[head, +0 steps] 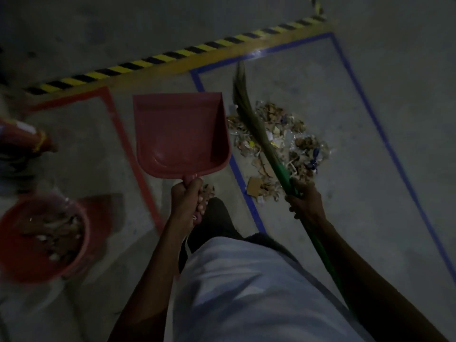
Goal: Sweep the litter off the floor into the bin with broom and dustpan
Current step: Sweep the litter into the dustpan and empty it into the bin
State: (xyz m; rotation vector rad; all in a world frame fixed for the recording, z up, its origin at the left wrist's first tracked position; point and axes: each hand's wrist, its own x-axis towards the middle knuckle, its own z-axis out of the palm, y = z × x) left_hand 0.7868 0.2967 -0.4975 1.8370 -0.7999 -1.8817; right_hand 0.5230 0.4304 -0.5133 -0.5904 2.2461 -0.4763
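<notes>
I see left hand clamped on red dustpan handle, pan empty. Right hand clamped on broom, bristles over litter far right. Bin near left, part filled.

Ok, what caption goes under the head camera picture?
Left hand holds empty red dustpan, right hand holds broom over litter pile.

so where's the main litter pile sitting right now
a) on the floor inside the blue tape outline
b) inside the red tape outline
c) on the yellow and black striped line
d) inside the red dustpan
a: the litter pile lies on the floor within the blue tape outline, under the broom, while the red dustpan held beside it looks empty.
</notes>
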